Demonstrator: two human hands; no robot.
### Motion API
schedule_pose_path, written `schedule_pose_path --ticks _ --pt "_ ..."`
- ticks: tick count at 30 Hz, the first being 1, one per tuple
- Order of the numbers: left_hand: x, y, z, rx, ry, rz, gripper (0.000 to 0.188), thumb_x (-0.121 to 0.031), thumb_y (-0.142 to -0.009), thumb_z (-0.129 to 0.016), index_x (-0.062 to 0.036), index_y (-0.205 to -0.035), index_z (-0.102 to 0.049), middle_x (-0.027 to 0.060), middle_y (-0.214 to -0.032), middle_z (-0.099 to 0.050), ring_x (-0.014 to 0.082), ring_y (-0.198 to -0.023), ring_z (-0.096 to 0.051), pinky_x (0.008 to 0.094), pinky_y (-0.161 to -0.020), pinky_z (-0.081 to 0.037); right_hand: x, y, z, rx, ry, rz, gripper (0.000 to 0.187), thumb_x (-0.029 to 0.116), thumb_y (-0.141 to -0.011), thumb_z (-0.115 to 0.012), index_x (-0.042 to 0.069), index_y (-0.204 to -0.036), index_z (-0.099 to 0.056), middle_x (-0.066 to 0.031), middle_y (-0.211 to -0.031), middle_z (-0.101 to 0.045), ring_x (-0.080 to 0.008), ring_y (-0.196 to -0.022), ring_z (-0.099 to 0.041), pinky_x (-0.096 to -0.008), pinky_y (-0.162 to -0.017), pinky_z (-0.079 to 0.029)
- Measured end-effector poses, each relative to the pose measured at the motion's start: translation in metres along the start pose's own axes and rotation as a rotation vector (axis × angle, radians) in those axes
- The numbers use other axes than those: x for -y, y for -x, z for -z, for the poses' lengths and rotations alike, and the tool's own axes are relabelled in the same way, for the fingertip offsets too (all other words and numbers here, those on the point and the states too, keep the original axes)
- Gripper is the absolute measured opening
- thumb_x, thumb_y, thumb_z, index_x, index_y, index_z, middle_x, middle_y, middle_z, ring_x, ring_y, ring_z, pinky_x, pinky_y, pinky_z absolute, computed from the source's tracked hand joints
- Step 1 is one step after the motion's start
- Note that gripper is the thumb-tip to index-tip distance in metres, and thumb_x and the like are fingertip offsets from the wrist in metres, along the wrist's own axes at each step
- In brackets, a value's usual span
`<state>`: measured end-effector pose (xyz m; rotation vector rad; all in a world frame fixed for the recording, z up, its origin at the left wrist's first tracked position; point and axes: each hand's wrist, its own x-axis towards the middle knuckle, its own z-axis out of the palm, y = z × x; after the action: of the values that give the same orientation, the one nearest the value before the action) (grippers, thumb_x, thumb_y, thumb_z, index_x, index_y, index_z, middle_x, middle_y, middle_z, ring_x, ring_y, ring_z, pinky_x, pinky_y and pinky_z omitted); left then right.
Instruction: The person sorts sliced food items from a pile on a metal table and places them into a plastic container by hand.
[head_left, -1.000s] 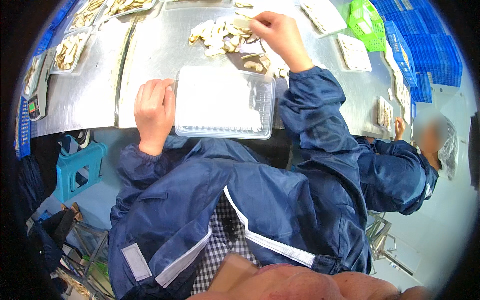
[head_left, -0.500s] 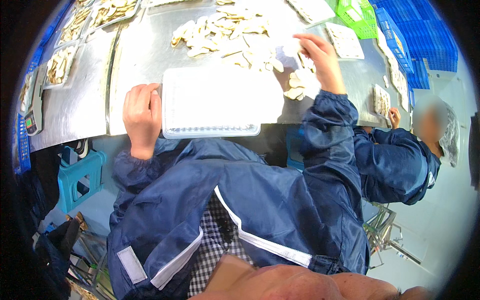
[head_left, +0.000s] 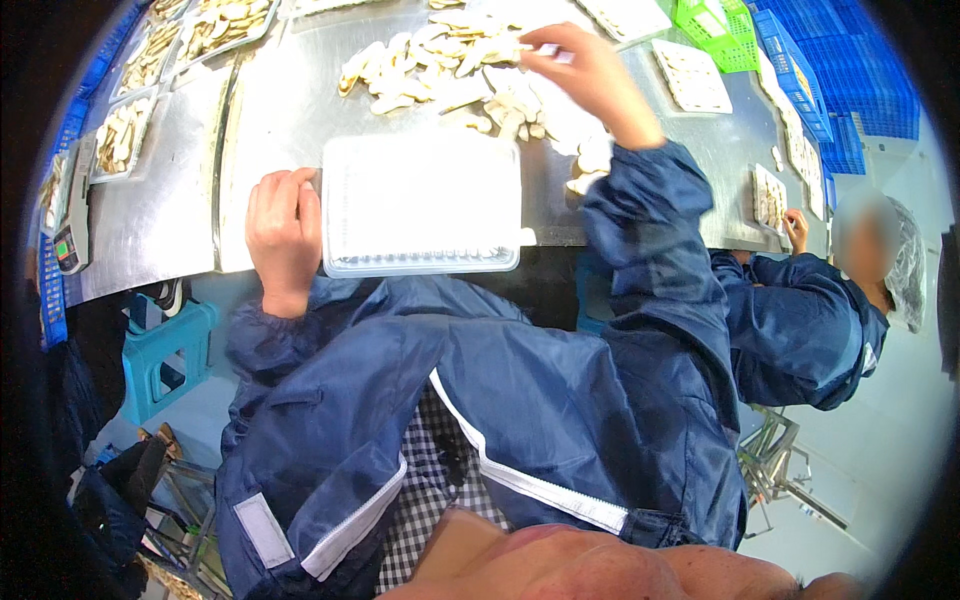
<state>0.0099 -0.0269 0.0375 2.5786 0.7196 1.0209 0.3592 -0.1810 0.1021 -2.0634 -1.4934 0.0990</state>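
My left hand (head_left: pixel 284 235) rests at the table's near edge with its fingers curled in, against the left side of a clear plastic tray (head_left: pixel 335 250). Something small and dark shows at its fingertips, too small to name. Glare whitens most of the tray's inside. Beyond the tray lies a loose heap of pale slices with brownish edges, like sliced mushrooms (head_left: pixel 400 85). Over the heap's right side reaches my right hand (head_left: pixel 585 75), thumb and fingers bent around a pale slice (head_left: pixel 562 57). A smaller group of slices (head_left: pixel 592 160) lies near my right sleeve, partly covered.
Filled trays (head_left: pixel 122 135) and a scale (head_left: pixel 72 225) stand at the left. On the right are a tray of slices (head_left: pixel 692 75), a green basket (head_left: pixel 720 30) and blue crates (head_left: pixel 850 70). A co-worker (head_left: pixel 800 310) sits at the right beside another tray (head_left: pixel 768 198).
My right hand has moved left and farther away, from beside the small group of slices to over the main heap. My left hand and the tray have stayed put.
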Motion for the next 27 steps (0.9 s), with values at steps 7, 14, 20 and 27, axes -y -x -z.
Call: schedule_pose_path --ticks 7,14,20,27 --pt "0.000 0.000 0.002 -0.009 0.027 -0.016 0.014 0.001 -0.087 -0.062 -0.0033 -0.099 -0.070 0.0112 -0.091 -0.065 0.0306 -0.083 -0.061 0.0406 -0.074 -0.050 0.015 -0.054 -0.075 0.053 0.345 0.157 0.032 0.036 -0.085 -0.068 0.012 -0.104 -0.078 -0.0116 -0.097 -0.068 -0.0336 -0.095 -0.067 -0.0482 -0.085 -0.051" --pt "0.002 0.004 0.007 0.044 0.012 0.015 0.015 0.000 -0.091 -0.060 -0.0007 -0.102 -0.070 0.0140 -0.095 -0.066 0.0328 -0.090 -0.062 0.0414 -0.079 -0.050 0.019 -0.025 -0.037 0.186 -0.120 -0.232 0.032 0.029 -0.095 -0.068 0.002 -0.109 -0.075 -0.0087 -0.089 -0.074 -0.0198 -0.082 -0.070 -0.0331 -0.076 -0.054" --pt "0.004 0.003 0.004 0.024 0.000 -0.003 0.015 -0.001 -0.087 -0.064 -0.0045 -0.101 -0.070 0.0106 -0.094 -0.066 0.0308 -0.086 -0.063 0.0403 -0.077 -0.051 0.006 -0.002 -0.032 0.217 -0.555 -0.369 0.033 0.020 -0.094 -0.071 0.002 -0.123 -0.070 -0.0019 -0.095 -0.072 -0.0102 -0.086 -0.066 -0.0248 -0.075 -0.051" --pt "0.002 0.001 -0.001 0.012 -0.012 -0.006 0.016 0.000 -0.087 -0.064 -0.0049 -0.100 -0.070 0.0104 -0.094 -0.066 0.0307 -0.087 -0.063 0.0400 -0.077 -0.051 -0.008 0.003 -0.036 -0.027 0.115 -0.095 0.032 0.024 -0.089 -0.074 0.005 -0.114 -0.073 -0.0114 -0.095 -0.073 -0.0235 -0.084 -0.070 -0.0330 -0.074 -0.054"
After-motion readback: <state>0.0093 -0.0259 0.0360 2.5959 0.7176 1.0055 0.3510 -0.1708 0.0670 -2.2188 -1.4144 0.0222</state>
